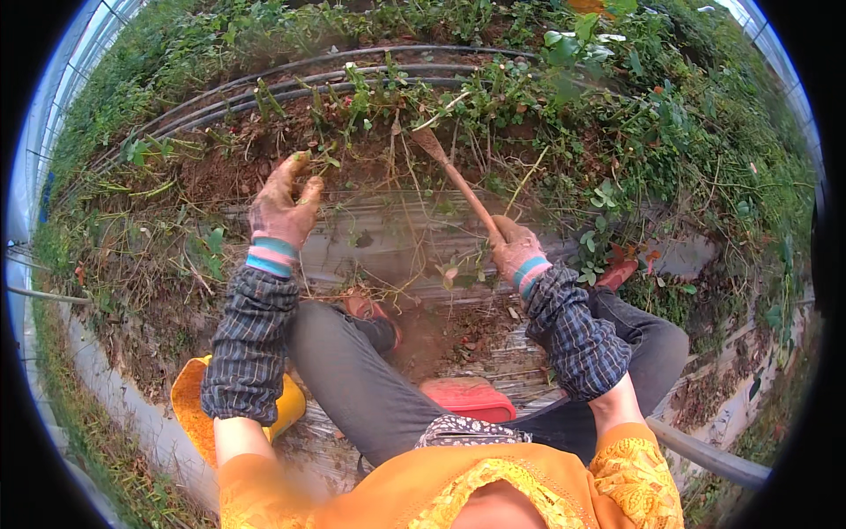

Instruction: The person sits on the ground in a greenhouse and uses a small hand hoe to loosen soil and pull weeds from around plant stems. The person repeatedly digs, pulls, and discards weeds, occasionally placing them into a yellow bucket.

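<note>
My left hand (285, 198), in a muddy pink work glove with a striped cuff, is raised over the soil. Its thumb and fingers stand apart, beside a small green sprig (327, 157) on the bed. In my right hand (517, 250), gloved the same way, is the handle of a short hand hoe (456, 173). The tool slants up and left, its narrow, pale blade edge among the weeds at the bed's edge. Cut green stems (268, 99) stand in the brown soil (225, 165) beyond my left hand.
Black irrigation hoses (297, 82) run across the bed behind the stubs. Dense weeds (667, 125) cover the right side. Soiled plastic mulch film (383, 241) lies before my knees. A red padded seat (469, 398), a yellow container (287, 408) and a grey pipe (710, 456) are close to me.
</note>
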A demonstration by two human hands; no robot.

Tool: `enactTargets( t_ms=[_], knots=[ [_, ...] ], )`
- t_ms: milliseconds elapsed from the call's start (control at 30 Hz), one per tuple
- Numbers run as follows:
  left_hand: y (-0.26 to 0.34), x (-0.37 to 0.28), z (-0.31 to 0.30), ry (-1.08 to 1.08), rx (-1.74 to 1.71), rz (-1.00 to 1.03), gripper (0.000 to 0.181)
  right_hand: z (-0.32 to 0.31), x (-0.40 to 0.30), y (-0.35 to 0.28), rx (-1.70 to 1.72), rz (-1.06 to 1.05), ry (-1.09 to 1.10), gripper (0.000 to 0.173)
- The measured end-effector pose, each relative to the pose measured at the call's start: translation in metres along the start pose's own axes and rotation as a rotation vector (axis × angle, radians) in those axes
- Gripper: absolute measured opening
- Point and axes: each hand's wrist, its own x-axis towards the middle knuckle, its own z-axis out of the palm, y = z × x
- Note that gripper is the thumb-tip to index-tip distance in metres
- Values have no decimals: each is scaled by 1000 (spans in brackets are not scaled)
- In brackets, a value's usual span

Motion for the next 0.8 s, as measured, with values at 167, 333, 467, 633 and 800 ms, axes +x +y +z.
enactTargets(
  t_ms=[167,333,467,633,800],
  knots=[
    [-10,84,114,-240,158,-337,53,71,21,24,202,-18,135,33],
    [-32,108,165,-229,-70,-472,56,126,40,17,546,202,98,47],
    [-23,109,181,-153,-76,-406,59,123,94,-25,565,130,177,35],
    [6,110,185,-177,-221,-402,62,88,85,-21,545,213,117,32],
    [26,104,210,-6,-339,-181,36,85,26,13,681,124,135,36]
  ],
)
